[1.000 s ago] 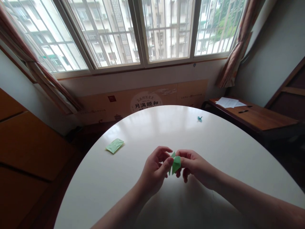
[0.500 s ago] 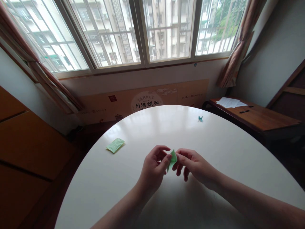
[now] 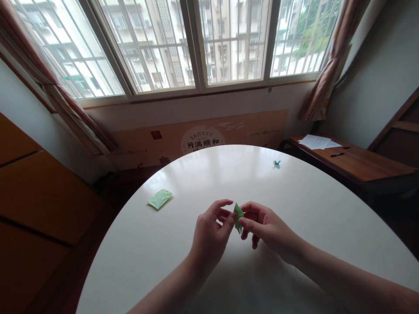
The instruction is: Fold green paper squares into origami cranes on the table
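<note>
Above the middle of the round white table [image 3: 294,205], both my hands meet on a small folded piece of green paper [image 3: 238,214]. My left hand [image 3: 211,233] pinches its left side with thumb and fingertips. My right hand [image 3: 266,226] pinches the right side, fingers curled. The paper stands nearly edge-on and narrow between the fingertips, partly hidden by them.
A flat green paper packet [image 3: 159,199] lies at the table's left. A tiny teal paper crane [image 3: 276,163] sits at the far right. A wooden side desk [image 3: 360,163] with white sheets [image 3: 317,141] and a pen stands to the right, below the barred windows.
The green paper has been pressed narrower between my fingertips, from a wider kite shape to a slim upright piece. My hands stayed in the same place.
</note>
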Demonstrator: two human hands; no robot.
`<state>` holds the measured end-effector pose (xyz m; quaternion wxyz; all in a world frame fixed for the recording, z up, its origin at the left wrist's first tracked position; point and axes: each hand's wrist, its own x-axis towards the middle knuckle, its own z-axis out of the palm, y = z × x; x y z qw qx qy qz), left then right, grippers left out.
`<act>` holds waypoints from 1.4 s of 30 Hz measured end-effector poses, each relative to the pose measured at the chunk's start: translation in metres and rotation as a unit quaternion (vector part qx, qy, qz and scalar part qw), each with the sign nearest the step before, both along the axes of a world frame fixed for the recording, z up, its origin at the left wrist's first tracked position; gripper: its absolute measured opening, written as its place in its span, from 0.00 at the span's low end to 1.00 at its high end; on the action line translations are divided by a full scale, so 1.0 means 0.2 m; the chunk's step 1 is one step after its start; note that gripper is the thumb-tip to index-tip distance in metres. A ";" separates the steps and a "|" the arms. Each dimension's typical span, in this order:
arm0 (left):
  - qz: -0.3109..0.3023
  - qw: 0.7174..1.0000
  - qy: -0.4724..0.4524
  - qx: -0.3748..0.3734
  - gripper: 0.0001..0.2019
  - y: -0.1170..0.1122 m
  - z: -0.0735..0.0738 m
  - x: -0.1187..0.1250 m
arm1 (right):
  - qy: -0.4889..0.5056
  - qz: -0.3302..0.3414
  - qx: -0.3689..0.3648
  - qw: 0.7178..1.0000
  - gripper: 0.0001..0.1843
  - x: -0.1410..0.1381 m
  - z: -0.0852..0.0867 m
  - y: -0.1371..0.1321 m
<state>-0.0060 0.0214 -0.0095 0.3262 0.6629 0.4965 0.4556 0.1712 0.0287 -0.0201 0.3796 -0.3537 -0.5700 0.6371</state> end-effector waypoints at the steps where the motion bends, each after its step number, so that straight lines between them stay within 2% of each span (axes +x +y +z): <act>1: 0.000 1.000 0.002 -0.001 0.12 0.00 0.00 0.00 | 0.000 0.000 0.003 1.000 0.19 0.00 0.00 0.00; 6: -0.012 1.000 0.000 -0.009 0.13 0.00 -0.01 0.00 | -0.022 -0.004 0.038 0.999 0.15 0.00 -0.02 -0.01; 11: -0.027 0.999 -0.004 -0.024 0.07 0.01 0.01 0.00 | -0.060 -0.024 0.092 0.994 0.14 -0.02 -0.01 -0.02; 18: -0.009 0.999 -0.021 -0.025 0.12 0.01 0.00 0.01 | -0.070 -0.074 0.108 0.989 0.28 -0.02 -0.02 -0.04; 23: -0.010 1.000 0.009 -0.018 0.12 -0.01 0.01 0.02 | -0.094 -0.101 0.150 0.979 0.30 -0.02 -0.03 -0.04; 28: -0.031 0.999 0.039 0.015 0.18 -0.02 0.00 0.03 | -0.132 -0.101 0.208 0.964 0.31 -0.02 -0.04 -0.03; 31: -0.043 0.996 0.055 0.051 0.15 -0.03 0.01 0.03 | -0.155 -0.099 0.244 0.952 0.33 -0.02 -0.05 -0.04; 35: -0.037 0.996 0.067 0.055 0.09 -0.04 0.02 0.03 | -0.176 -0.092 0.275 0.941 0.33 -0.02 -0.04 -0.06; 42: -0.026 0.996 0.067 0.057 0.10 -0.04 0.04 0.03 | -0.183 -0.089 0.292 0.934 0.33 -0.02 -0.03 -0.06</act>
